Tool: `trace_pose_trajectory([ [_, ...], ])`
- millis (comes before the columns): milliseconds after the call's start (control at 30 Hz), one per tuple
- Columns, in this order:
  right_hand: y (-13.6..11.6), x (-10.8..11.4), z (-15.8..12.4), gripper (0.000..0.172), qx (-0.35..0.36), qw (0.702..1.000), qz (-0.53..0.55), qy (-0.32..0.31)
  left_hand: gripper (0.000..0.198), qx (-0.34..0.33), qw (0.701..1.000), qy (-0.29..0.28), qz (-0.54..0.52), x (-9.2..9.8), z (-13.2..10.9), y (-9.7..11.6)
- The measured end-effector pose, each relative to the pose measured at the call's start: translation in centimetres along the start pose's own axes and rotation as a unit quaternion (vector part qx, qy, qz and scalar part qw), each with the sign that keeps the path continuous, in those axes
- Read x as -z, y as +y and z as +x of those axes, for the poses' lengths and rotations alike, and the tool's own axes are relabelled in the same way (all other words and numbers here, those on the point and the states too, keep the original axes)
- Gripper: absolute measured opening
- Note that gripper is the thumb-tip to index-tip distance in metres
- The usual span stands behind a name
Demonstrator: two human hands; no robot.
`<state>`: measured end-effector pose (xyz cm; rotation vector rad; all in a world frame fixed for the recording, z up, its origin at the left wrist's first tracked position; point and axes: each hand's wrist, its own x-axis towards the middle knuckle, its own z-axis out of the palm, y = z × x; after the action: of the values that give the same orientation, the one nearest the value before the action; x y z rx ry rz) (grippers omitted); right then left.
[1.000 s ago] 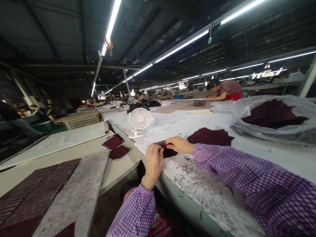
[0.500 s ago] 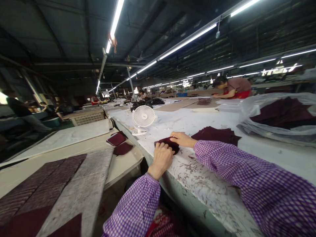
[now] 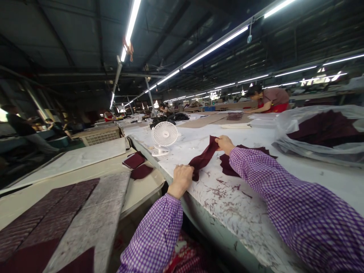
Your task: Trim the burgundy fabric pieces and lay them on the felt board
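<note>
A dark maroon fabric piece (image 3: 203,158) is stretched between my two hands above the white, stained worktable (image 3: 227,201). My left hand (image 3: 181,180) grips its near lower end at the table's edge, fingers closed. My right hand (image 3: 225,144) pinches the far upper end, raised a little over a stack of maroon fabric pieces (image 3: 227,165) that lies on the table under my right forearm. Both arms wear purple checked sleeves.
A small white fan (image 3: 164,135) stands behind the fabric. A clear plastic bag of maroon pieces (image 3: 321,132) lies at the right. Two maroon pieces (image 3: 136,165) rest on the lower left bench beside grey boards (image 3: 88,223). A person (image 3: 269,101) works at the far end.
The folded maroon piece that both hands held together on the table has been pulled open: my right hand lifted its end up and away, while my left hand stayed at the table's edge.
</note>
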<state>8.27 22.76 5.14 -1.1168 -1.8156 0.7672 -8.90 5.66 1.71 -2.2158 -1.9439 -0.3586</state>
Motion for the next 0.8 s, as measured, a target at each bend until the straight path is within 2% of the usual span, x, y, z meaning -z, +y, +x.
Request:
trace_pose_trajectory([
  [100, -0.2, 0.6, 0.1, 0.015, -0.051, 0.997, 0.041, 0.034, 0.007, -0.003, 1.000, 0.000, -0.014, 0.1, 0.0, -0.5],
  [167, -0.8, 0.6, -0.5, 0.012, -0.056, 0.996, 0.070, 0.031, 0.006, 0.010, 0.999, 0.026, -0.024, 0.0, 0.0, -0.7],
  [233, -1.8, 0.6, -1.4, 0.009, -0.048, 0.994, 0.100, 0.008, 0.021, 0.063, 0.991, 0.107, -0.045, -0.1, 0.1, -0.9],
  [300, -3.0, 0.6, -2.3, 0.009, -0.038, 0.991, 0.128, -0.025, 0.044, 0.124, 0.966, 0.207, -0.091, -0.3, 0.6, -1.1],
  [333, -3.5, 0.6, -2.7, 0.009, -0.033, 0.989, 0.140, -0.041, 0.055, 0.142, 0.952, 0.238, -0.127, -0.4, 0.9, -1.2],
  [400, -4.5, 0.8, -3.3, 0.011, -0.025, 0.985, 0.161, -0.065, 0.061, 0.138, 0.934, 0.235, -0.231, -0.6, 1.7, -1.5],
  [500, -5.2, 1.4, -3.9, 0.015, -0.001, 0.986, 0.147, -0.077, 0.030, 0.092, 0.901, 0.170, -0.389, -0.5, 2.8, -1.9],
  [533, -5.4, 1.7, -4.2, 0.022, 0.024, 0.991, 0.109, -0.077, 0.022, 0.079, 0.893, 0.158, -0.414, -0.4, 2.9, -2.0],
  [600, -5.6, 2.4, -4.8, 0.044, 0.126, 0.989, -0.023, -0.076, 0.023, 0.062, 0.886, 0.154, -0.432, 0.1, 3.0, -2.1],
  [633, -5.8, 2.7, -5.2, 0.055, 0.196, 0.972, -0.101, -0.076, 0.024, 0.055, 0.885, 0.152, -0.436, 0.5, 2.9, -2.1],
  [700, -6.3, 3.1, -6.3, 0.067, 0.336, 0.912, -0.222, -0.081, 0.023, 0.039, 0.880, 0.135, -0.454, 1.3, 2.6, -1.9],
  [767, -7.2, 3.1, -7.2, 0.065, 0.426, 0.861, -0.261, -0.092, 0.020, 0.023, 0.876, 0.110, -0.470, 2.3, 2.2, -1.7],
  [800, -7.7, 3.1, -7.6, 0.061, 0.443, 0.855, -0.253, -0.094, 0.020, 0.016, 0.876, 0.099, -0.472, 2.7, 2.0, -1.6],
])
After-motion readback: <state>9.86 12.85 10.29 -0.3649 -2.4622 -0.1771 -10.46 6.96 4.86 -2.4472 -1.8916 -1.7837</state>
